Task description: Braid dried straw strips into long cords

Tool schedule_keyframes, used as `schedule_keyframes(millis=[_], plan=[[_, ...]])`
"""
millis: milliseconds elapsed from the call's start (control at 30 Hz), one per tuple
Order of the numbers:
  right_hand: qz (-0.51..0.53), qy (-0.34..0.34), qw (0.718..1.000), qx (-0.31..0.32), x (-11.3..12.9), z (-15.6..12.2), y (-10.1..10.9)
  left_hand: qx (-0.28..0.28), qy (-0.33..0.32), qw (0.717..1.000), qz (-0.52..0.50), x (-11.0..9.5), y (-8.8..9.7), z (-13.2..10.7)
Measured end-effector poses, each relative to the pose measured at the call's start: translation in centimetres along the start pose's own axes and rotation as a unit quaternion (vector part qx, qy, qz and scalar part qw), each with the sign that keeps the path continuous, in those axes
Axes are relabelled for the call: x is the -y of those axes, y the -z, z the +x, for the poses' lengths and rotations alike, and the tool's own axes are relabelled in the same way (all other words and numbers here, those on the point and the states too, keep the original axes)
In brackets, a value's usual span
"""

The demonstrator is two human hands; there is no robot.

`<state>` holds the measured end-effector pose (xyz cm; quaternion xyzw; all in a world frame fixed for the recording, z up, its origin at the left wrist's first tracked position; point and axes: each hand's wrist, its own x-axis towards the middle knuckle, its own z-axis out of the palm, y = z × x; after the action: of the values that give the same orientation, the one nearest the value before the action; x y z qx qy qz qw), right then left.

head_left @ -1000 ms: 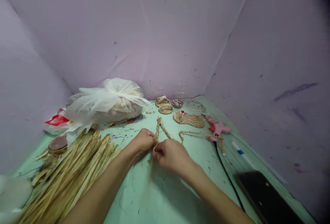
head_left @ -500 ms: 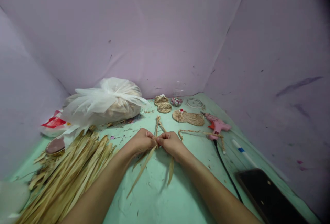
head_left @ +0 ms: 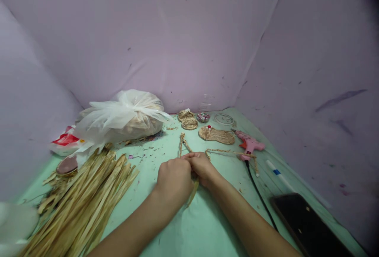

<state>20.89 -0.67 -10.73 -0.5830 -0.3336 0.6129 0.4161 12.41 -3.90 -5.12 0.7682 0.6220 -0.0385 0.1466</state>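
Note:
My left hand (head_left: pixel 175 176) is closed at the near end of a braided cord of dried leaf strips (head_left: pixel 185 143), its knuckles turned up and hiding most of its grip. Against it, my right hand (head_left: pixel 200 166) pinches the same cord with thumb and forefinger. The braid's looped far end lies on the table beyond my hands. Below the right hand a loose strip end (head_left: pixel 194 194) hangs down. To the right, another stretch of braided cord (head_left: pixel 220 151) runs over to a pink glue gun (head_left: pixel 251 143).
Dried leaf strips (head_left: pixel 85 197) are heaped at left, below a white plastic bag (head_left: pixel 124 115). Woven sole shapes (head_left: pixel 217 135), a bowl of beads (head_left: pixel 203 117) and a clear round lid (head_left: pixel 224 119) sit at the back. A marker (head_left: pixel 280 174) and a phone (head_left: pixel 308 221) lie at right.
My left hand has moved right and nearer, turning over against the right hand. The loose strip ends that hung at the left are now out of sight. My right hand stays near its place.

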Motion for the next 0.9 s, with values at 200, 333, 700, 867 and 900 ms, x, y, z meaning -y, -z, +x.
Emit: schedule_keyframes(millis=[200, 333, 700, 867, 900], plan=[[0.031, -0.019, 0.998, 0.051, 0.1, 0.0, 0.4, -0.001, -0.056, 0.997, -0.051, 0.7, 0.1, 0.4], [0.015, -0.022, 0.995, 0.092, 0.2, 0.1, 0.8, -0.106, 0.045, 0.967, -0.226, 3.4, 2.1, 2.5], [-0.115, 0.032, 0.986, 0.113, 0.3, 0.1, 1.1, 0.191, 0.086, 0.831, -0.516, 4.5, -1.3, 4.8], [-0.429, 0.19, 0.883, -0.013, 0.0, -0.1, 0.9, 0.072, 0.096, 0.927, -0.355, 4.5, -2.3, 5.2], [-0.476, 0.212, 0.853, -0.033, 0.1, -0.4, 0.8, 0.042, 0.089, 0.938, -0.333, 4.6, -2.7, 5.4]])
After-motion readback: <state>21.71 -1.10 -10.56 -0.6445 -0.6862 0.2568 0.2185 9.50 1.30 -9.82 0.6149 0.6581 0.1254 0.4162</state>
